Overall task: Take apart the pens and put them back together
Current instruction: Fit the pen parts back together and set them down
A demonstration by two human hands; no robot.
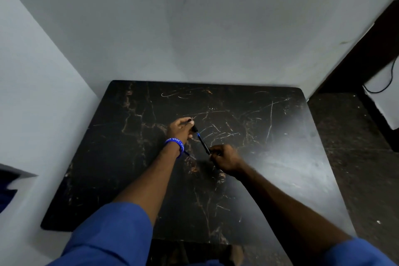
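Blue rolled sleeves [112,233] sit nearest, both bare forearms reaching out over the black marble-patterned table [269,157] with gold veins. The right hand [225,158] has its fingers [213,151] closed round the near end of a slim black pen with a blue section [201,139], held above the table's middle. The left hand [180,129], wearing a blue printed wristband [174,146], pinches the pen's far black end; another thin blue piece [189,155] lies on the table just beside that wrist.

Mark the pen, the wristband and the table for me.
pen [203,142]: head view, middle of the dark barrel between both hands.
wristband [174,144]: head view, blue band on the left wrist.
table [269,179]: head view, bare black marbled top.
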